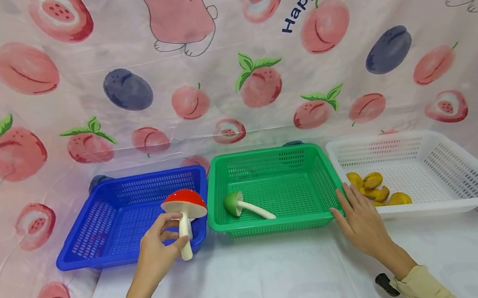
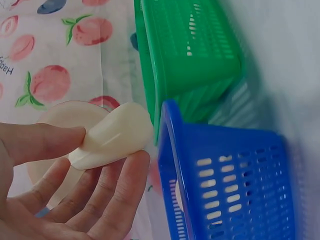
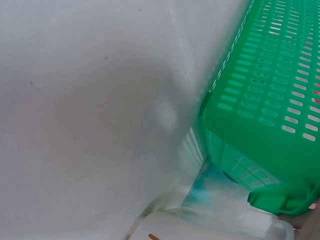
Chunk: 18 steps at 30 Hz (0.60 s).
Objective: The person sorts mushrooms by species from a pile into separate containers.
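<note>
My left hand (image 1: 159, 247) pinches the white stem of a red-capped mushroom (image 1: 185, 204) between thumb and fingers, over the front right corner of the blue basket (image 1: 133, 258). In the left wrist view the pale stem (image 2: 117, 135) points toward the camera, its cap's underside behind it. Another pale thing (image 2: 179, 196) shows inside the blue basket, mostly hidden. A green-capped mushroom (image 1: 233, 204) with a long white stem lies in the green basket (image 1: 276, 225). My right hand (image 1: 364, 225) rests with extended fingers at the adjoining rims of the green and white baskets.
Several yellow-brown pieces (image 1: 372, 181) lie in the left part of the white basket (image 1: 455, 203). The three baskets stand in a row on a white cloth (image 1: 279, 279), against a fruit-patterned curtain (image 1: 224, 105).
</note>
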{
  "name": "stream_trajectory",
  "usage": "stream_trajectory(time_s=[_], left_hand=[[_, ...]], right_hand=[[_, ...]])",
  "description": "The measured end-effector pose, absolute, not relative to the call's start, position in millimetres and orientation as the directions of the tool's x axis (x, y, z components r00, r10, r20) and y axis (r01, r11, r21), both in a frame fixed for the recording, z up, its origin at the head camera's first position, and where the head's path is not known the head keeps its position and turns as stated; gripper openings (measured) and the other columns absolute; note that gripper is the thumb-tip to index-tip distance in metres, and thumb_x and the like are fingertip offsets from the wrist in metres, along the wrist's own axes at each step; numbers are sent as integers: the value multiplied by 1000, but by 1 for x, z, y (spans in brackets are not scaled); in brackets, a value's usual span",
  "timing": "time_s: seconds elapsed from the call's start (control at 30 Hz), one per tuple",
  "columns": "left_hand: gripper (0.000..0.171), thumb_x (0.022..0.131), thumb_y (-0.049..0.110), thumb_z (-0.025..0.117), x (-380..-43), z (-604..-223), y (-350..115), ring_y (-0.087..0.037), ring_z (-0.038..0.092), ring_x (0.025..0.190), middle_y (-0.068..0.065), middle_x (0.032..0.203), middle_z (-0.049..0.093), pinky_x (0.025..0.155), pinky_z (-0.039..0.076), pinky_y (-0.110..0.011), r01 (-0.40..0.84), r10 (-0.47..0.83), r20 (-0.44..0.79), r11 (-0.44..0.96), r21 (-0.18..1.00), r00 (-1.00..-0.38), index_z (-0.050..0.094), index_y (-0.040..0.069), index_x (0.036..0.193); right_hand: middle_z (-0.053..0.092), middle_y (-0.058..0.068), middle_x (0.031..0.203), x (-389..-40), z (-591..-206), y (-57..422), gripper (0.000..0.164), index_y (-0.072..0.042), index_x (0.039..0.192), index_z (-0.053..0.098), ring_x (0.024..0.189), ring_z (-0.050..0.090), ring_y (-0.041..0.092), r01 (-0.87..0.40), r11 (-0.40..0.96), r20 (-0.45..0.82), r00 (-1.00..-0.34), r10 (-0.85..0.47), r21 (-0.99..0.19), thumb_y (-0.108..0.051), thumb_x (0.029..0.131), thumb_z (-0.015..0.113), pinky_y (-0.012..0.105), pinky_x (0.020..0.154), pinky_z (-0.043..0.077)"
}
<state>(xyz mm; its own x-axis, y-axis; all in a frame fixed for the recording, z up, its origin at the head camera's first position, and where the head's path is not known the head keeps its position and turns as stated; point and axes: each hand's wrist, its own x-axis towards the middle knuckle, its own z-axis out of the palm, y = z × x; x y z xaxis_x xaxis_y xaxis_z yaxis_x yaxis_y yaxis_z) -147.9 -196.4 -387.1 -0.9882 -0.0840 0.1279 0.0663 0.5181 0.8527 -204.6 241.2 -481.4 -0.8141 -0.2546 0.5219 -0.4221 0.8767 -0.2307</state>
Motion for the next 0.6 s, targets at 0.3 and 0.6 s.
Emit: stream_trajectory(time_s=[0.3, 0.6], left_hand=[[43, 83, -1, 67, -159, -382, -212, -34, 62, 99, -19, 118, 59, 58, 59, -33, 54, -112, 131, 521, 852, -985, 54, 9, 123], [45, 85, 1, 66, -169, -379, -229, -37, 60, 103, -21, 121, 57, 59, 59, -33, 43, -133, 136, 537, 843, -982, 51, 9, 128]], right_hand=[[31, 28, 146, -203, -480, 241, 56, 8, 138, 42, 138, 22, 42, -420, 879, 518, -816, -257, -226, -31, 99, 48, 65, 100, 30], [31, 29, 146, -202, -479, 240, 56, 9, 138, 41, 138, 21, 42, -426, 877, 524, -811, -261, -224, -31, 99, 47, 64, 100, 30]])
